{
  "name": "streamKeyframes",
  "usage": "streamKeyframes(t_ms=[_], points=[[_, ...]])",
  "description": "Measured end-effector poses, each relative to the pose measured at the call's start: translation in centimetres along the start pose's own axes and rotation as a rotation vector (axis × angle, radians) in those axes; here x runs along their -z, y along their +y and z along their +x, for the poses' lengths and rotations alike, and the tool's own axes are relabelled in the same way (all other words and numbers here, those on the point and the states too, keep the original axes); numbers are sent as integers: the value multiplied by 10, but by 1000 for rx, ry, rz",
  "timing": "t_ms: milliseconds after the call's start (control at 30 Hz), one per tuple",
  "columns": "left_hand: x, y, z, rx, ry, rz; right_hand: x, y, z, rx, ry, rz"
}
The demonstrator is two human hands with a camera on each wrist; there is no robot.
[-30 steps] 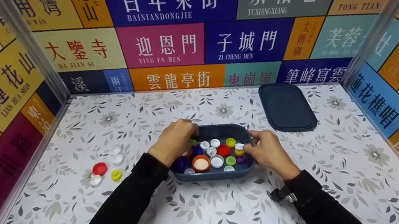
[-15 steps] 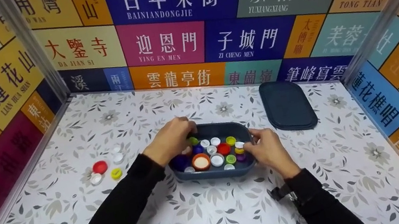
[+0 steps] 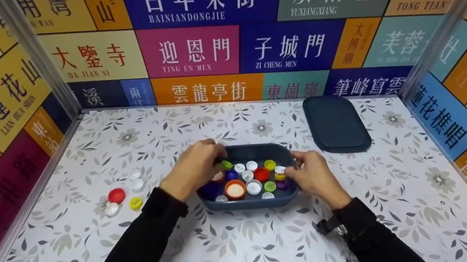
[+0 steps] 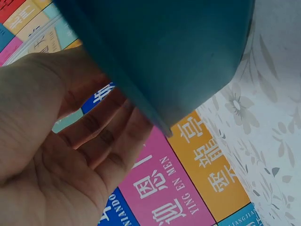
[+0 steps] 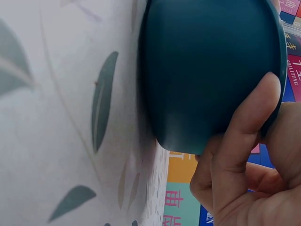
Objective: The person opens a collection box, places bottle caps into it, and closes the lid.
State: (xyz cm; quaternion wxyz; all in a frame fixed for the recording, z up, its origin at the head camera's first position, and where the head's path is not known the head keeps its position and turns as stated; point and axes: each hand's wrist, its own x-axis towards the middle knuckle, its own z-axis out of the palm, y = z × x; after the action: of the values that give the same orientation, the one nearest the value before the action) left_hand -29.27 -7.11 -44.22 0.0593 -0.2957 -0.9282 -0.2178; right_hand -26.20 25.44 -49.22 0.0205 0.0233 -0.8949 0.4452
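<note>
Several colourful bottle caps lie in a dark blue-grey plastic box (image 3: 245,204). Among them are an orange-rimmed cap (image 3: 235,190), a red cap (image 3: 261,175) and a green cap (image 3: 226,165). Over the box's far-left corner reaches my left hand (image 3: 192,168); its fingers (image 4: 115,150) extend past the rim, tips hidden behind the wall in the left wrist view. No cap shows in it. At the opposite end, my right hand (image 3: 314,176) grips the box, its thumb side over the rim and a finger (image 5: 251,106) along the outer wall.
To the left on the flowered tabletop lie a loose red cap (image 3: 117,196), a yellow cap (image 3: 136,203) and several white caps. A dark lid (image 3: 338,124) rests at the back right. Printed panels (image 3: 190,51) wall in the back and sides.
My left hand has drawn back slightly to the left, so more of the green cap shows. My right hand and the box have barely moved.
</note>
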Motion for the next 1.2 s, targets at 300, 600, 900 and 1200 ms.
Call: streamKeyframes(t_ms=[300, 600, 900, 1200], points=[[12, -9, -27, 60, 105, 8, -1, 0, 0, -3, 0, 3], [30, -35, -60, 159, 180, 45, 0, 0, 2, 8, 24, -39], [58, -75, -103, 308, 105, 55, 0, -1, 1, -15, 1, -13], [73, -115, -134, 539, -101, 48, -1, -2, 0, -47, -7, -9]])
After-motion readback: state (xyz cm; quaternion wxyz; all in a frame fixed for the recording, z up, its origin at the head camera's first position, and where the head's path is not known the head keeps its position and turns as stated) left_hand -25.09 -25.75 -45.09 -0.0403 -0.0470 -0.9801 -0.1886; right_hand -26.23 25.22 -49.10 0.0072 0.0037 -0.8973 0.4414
